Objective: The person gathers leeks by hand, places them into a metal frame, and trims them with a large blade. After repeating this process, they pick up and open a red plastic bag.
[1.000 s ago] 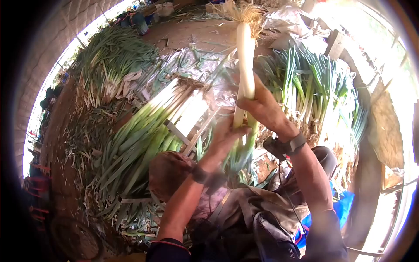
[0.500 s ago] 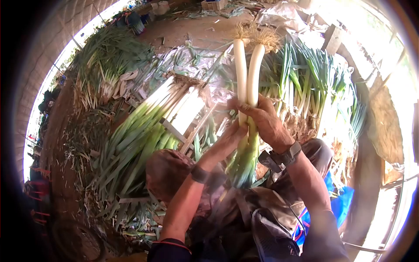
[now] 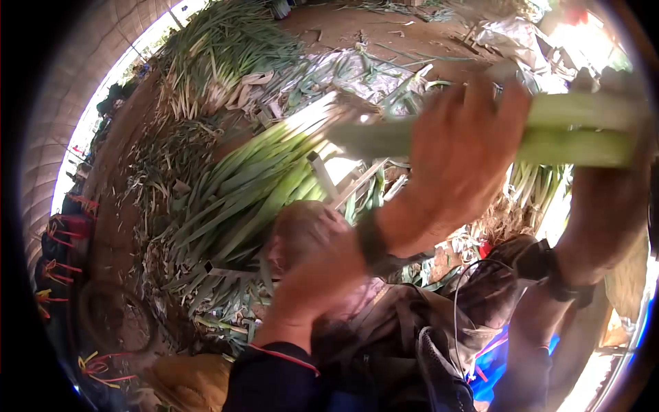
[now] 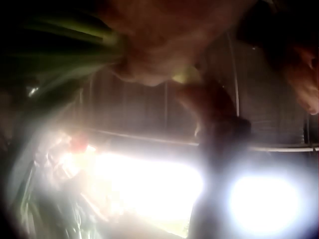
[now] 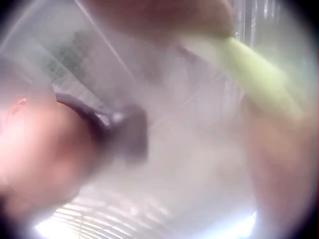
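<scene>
Across the right side, two leeks (image 3: 576, 149) held crosswise, greens leftward; left hand (image 3: 463, 147) wraps the stalks, right hand (image 3: 614, 177), blurred, clasps them further right, presumably sharing the load. Leftward, stacked leeks (image 3: 257, 172) lie roughly parallel beside a frame bar (image 3: 322, 176), likely keeping them aligned.

Pale sheeting (image 3: 343, 71) is lying on the brown floor (image 3: 336, 33); blue plastic (image 3: 489, 371) is showing at lower right; a dark ring (image 3: 113, 287) is resting at lower left, colourful strings (image 3: 99, 369) lying nearby.
</scene>
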The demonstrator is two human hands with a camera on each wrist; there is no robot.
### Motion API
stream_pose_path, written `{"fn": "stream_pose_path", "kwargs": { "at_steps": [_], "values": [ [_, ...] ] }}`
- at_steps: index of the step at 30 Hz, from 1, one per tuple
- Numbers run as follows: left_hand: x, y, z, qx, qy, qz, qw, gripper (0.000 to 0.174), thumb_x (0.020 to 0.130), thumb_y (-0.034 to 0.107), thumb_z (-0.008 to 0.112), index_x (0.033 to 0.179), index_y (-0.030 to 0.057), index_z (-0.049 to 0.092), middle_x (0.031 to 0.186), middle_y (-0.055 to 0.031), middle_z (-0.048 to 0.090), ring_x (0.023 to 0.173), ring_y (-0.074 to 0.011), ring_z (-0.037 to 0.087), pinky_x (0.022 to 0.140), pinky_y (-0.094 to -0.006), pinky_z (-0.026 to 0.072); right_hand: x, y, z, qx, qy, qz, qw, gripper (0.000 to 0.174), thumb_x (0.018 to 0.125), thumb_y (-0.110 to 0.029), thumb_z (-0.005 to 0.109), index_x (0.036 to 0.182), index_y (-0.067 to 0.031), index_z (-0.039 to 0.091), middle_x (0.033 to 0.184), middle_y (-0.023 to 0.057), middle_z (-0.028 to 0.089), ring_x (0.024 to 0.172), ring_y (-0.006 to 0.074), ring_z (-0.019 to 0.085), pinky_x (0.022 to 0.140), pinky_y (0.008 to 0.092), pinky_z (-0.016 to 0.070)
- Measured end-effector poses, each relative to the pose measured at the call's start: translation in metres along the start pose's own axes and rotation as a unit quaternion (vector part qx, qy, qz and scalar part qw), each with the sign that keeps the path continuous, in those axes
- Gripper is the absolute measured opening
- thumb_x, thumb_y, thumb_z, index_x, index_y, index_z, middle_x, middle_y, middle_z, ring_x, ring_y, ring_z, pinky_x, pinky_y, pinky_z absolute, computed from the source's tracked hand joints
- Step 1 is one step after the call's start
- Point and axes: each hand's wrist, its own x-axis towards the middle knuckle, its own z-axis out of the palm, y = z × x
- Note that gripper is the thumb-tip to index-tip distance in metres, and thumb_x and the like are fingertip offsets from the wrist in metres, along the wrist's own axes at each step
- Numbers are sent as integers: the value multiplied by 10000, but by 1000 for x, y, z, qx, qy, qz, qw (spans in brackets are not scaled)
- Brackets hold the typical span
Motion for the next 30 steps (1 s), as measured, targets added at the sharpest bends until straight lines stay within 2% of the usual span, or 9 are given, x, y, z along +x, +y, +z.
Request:
{"fn": "stream_pose_path", "kwargs": {
  "at_steps": [3,5,7,13,17,20,22,24,30],
  "values": [
    [43,-35,-61,171,27,106,979,390,734,-7,622,1095,111,532,817,-110,604,673,-334,611,524,-432,466,27,31,16,75,-101,26,992,372,999,-180,532,1312,20,515,1224,134,637,1129,227,618,994,340,493],
    [64,-56,-97,231,-42,27,972,281,946,24,530,1223,69,502,688,-91,594,594,-256,636,515,-358,560,33,50,26,127,-165,41,977,351,995,-193,550,1285,6,557,1228,140,632,1140,257,615,991,349,494],
    [50,-108,-134,460,-100,109,875,433,715,-24,630,1114,116,537,866,-103,618,758,-336,625,583,-429,493,11,76,33,-11,-195,143,970,475,981,-293,581,1314,43,539,1301,183,589,1163,252,601,1037,359,460],
    [-5,-282,-216,638,-237,81,729,251,842,54,603,1072,101,516,942,-111,611,818,-316,651,655,-405,527,-64,239,-33,-50,-182,397,898,446,928,-217,630,1282,45,563,1187,135,638,1067,191,619,946,344,494],
    [-48,-319,-207,644,-321,-25,693,272,841,53,598,1100,87,523,971,-124,619,842,-334,648,688,-411,525,-110,287,-42,-89,-210,436,871,409,916,-244,643,1212,35,602,1030,106,691,945,197,663,865,322,515],
    [-99,-352,-165,501,-361,-72,784,420,795,-2,592,1203,44,501,968,-161,620,809,-354,647,677,-457,524,-120,298,-14,-117,-240,456,849,334,899,-188,628,1151,31,634,922,115,706,826,190,661,743,307,523],
    [-120,-351,-111,427,-492,-241,719,526,822,61,604,1325,27,453,1017,-225,659,937,-365,671,734,-472,546,-124,308,7,-120,-265,452,844,329,877,-171,661,1151,11,643,974,118,708,843,192,665,743,315,525],
    [-190,-366,-73,335,-529,-202,753,342,815,35,586,1151,-9,536,933,-213,676,865,-385,676,705,-476,551,-133,330,21,-150,-274,442,841,330,863,-144,682,1154,7,644,1047,121,698,869,189,669,743,305,527],
    [-177,-371,-60,246,-583,-272,725,489,723,36,683,1166,-24,486,1000,-250,648,904,-436,647,772,-520,516,-97,335,88,-231,-378,305,843,301,913,-138,629,1172,16,630,1092,180,644,884,274,689,785,360,528]
  ]
}}
